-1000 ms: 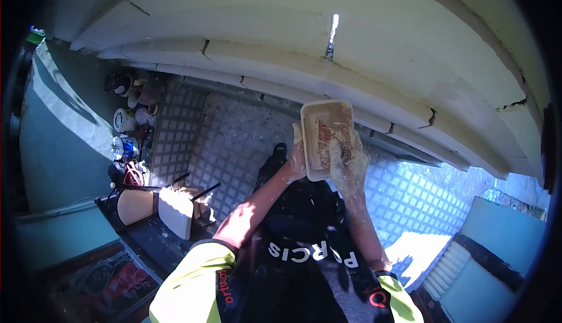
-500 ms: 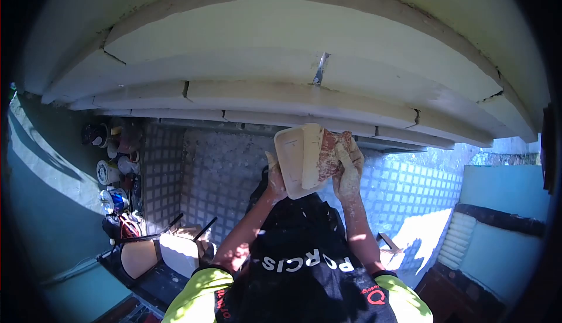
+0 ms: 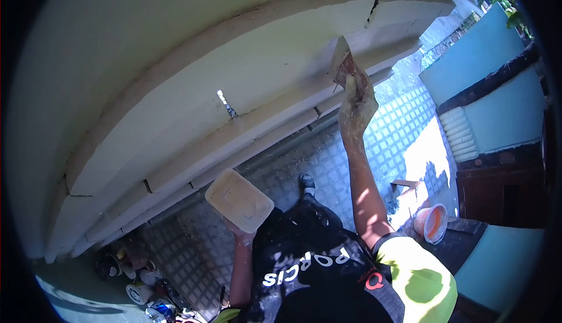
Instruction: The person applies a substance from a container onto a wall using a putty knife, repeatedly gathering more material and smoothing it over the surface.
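My left hand [image 3: 239, 233] grips a shallow cream plastic tub [image 3: 240, 199] from below, mostly hidden under it; the tub is tilted and its inside faces me. My right hand [image 3: 357, 107], coated with pale putty, is raised at the stepped ledge. It is closed on a putty knife [image 3: 341, 60] with a wide, smeared, partly reddish blade. The blade's edge lies right at the cream face of the ledge [image 3: 281, 59], a little below a dark crack [image 3: 372, 8].
Another bare spot [image 3: 228, 105] marks the ledge further left. An orange-lined bucket [image 3: 431, 223] stands at lower right. Several buckets and containers [image 3: 139, 292] crowd the lower left. Patterned tiles [image 3: 404, 118] cover the floor below, and a turquoise wall [image 3: 497, 118] stands at right.
My right hand has moved from the tub up to the ledge with the putty knife. The tub has shifted left and down in my left hand, and the view has turned right.
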`<state>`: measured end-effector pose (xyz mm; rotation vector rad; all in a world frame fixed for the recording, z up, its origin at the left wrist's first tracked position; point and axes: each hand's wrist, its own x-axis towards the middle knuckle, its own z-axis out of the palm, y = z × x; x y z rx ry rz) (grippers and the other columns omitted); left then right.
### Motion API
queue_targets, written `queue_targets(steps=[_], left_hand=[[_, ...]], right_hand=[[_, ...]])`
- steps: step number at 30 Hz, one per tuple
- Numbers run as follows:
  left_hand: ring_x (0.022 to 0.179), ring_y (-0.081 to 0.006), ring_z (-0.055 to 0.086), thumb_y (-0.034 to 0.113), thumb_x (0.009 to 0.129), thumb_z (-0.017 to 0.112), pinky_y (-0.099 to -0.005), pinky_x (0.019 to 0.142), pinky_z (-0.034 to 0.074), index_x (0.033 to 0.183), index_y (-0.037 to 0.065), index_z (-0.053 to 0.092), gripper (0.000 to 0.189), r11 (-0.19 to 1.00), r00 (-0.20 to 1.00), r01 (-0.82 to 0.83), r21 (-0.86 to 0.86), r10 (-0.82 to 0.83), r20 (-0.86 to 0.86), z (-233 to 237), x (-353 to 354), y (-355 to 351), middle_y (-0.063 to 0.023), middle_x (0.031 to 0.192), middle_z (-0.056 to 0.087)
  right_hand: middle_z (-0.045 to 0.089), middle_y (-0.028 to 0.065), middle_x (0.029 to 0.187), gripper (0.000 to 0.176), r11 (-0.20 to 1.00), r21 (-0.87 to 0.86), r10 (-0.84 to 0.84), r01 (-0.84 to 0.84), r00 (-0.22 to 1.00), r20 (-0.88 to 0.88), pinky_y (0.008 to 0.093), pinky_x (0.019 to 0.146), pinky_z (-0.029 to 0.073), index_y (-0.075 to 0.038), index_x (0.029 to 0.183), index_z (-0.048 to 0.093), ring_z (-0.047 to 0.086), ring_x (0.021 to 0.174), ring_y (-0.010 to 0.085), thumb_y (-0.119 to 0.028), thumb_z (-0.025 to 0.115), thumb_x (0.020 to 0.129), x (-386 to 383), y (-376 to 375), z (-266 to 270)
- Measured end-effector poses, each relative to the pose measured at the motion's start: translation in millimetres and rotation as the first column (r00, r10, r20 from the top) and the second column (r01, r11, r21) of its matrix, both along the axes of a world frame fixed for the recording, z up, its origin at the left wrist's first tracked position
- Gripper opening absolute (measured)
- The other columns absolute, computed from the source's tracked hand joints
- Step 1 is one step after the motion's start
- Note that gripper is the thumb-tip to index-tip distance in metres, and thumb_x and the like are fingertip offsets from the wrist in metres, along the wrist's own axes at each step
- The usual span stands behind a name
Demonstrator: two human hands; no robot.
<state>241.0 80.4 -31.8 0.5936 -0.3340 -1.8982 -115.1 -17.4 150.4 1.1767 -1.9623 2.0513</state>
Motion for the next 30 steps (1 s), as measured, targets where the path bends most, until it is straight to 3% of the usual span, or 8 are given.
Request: queue_targets(steps=[4, 10, 15, 17, 19, 21, 27, 30], left_hand=[[0.13, -0.0326, 0.05, 0.071, 0.092, 0.039, -0.0541, 0.106, 0.044, 0.152, 0.013, 0.029, 0.084, 0.996, 0.997, 0.077, -0.053, -0.076, 0.019, 1.5, -1.9, -5.6, -0.0149, 0.149, 0.042], [0.131, -0.0334, 0.049, 0.072, 0.092, 0.036, -0.0556, 0.106, 0.044, 0.152, 0.013, 0.028, 0.085, 0.991, 0.991, 0.131, -0.017, -0.13, 0.042, 4.1, -3.4, -12.4, -0.014, 0.148, 0.044], [0.13, -0.0335, 0.05, 0.076, 0.091, 0.032, -0.0553, 0.105, 0.045, 0.153, 0.014, 0.028, 0.088, 0.99, 0.99, 0.139, -0.003, -0.139, 0.011, 3.4, -0.3, -17.7, -0.0149, 0.148, 0.043], [0.13, -0.0336, 0.051, 0.076, 0.091, 0.032, -0.0545, 0.105, 0.045, 0.153, 0.013, 0.028, 0.088, 0.983, 0.989, 0.135, -0.126, -0.125, 0.081, 5.0, -4.0, -16.9, -0.0154, 0.148, 0.044], [0.129, -0.0337, 0.051, 0.076, 0.091, 0.031, -0.0538, 0.105, 0.046, 0.153, 0.013, 0.028, 0.088, 0.966, 0.984, 0.151, -0.209, -0.125, 0.129, 10.9, -10.3, -20.1, -0.0159, 0.148, 0.044], [0.129, -0.0338, 0.051, 0.075, 0.092, 0.03, -0.053, 0.105, 0.046, 0.152, 0.012, 0.028, 0.088, 0.958, 0.98, 0.156, -0.241, -0.12, 0.159, 13.7, -14.6, -19.0, -0.0163, 0.147, 0.045], [0.129, -0.0338, 0.051, 0.074, 0.093, 0.025, -0.0531, 0.105, 0.046, 0.152, 0.011, 0.029, 0.086, 0.967, 0.964, 0.127, -0.219, -0.069, 0.258, 1.9, -6.5, -15.6, -0.0166, 0.145, 0.046], [0.129, -0.0337, 0.051, 0.074, 0.093, 0.027, -0.0539, 0.105, 0.046, 0.151, 0.012, 0.03, 0.086, 0.98, 0.976, 0.149, -0.133, -0.125, 0.178, -2.9, -2.5, -15.2, -0.0161, 0.145, 0.046]], right_hand=[[0.069, 0.0186, 0.117, 0.037, 0.99, 0.131, -0.029, 0.057, 0.978, -0.206, 0.0318, 0.086, 0.053, -0.003, 0.132, 0.059, 0.07, 0.099, 0.0249, -0.004, 0.058, 0.095, 34.6, -28.1, 5.2], [0.072, 0.016, 0.109, 0.036, 0.988, 0.081, 0.139, -0.133, 0.987, -0.082, 0.0302, 0.08, 0.055, -0.004, 0.132, 0.058, 0.072, 0.097, 0.0274, -0.002, 0.055, 0.097, 57.1, -4.4, -21.8], [0.068, 0.0168, 0.121, 0.035, 0.984, -0.068, -0.162, 0.164, 0.986, 0.028, 0.0299, 0.085, 0.054, -0.002, 0.133, 0.057, 0.069, 0.101, 0.0185, -0.009, 0.056, 0.099, 31.4, -22.3, -11.7], [0.067, 0.0176, 0.123, 0.037, 0.943, 0.333, -0.029, 0.013, 0.999, 0.042, 0.0292, 0.085, 0.053, -0.003, 0.135, 0.056, 0.068, 0.1, 0.0168, -0.007, 0.055, 0.099, 37.6, -19.6, -2.5], [0.067, 0.0186, 0.123, 0.039, 0.922, 0.365, 0.135, -0.126, 0.991, -0.001, 0.0285, 0.083, 0.053, -0.003, 0.136, 0.055, 0.068, 0.097, 0.0156, -0.006, 0.055, 0.098, 49.1, -14.3, -4.0], [0.067, 0.0197, 0.119, 0.04, 0.949, 0.079, 0.315, -0.305, 0.929, -0.194, 0.028, 0.08, 0.052, -0.003, 0.137, 0.054, 0.068, 0.092, 0.0151, -0.004, 0.056, 0.097, 66.9, -8.8, -30.4], [0.067, 0.0211, 0.115, 0.044, 0.996, -0.068, -0.043, 0.052, 0.991, 0.129, 0.0263, 0.073, 0.05, -0.005, 0.138, 0.055, 0.066, 0.087, 0.0125, -0.002, 0.058, 0.094, 34.5, -11.0, -27.7], [0.068, 0.0183, 0.119, 0.045, 0.994, 0.109, -0.029, 0.023, 0.998, 0.049, 0.0229, 0.076, 0.05, -0.008, 0.14, 0.054, 0.064, 0.092, 0.0098, -0.006, 0.06, 0.095, 30.8, -31.6, -24.6]])
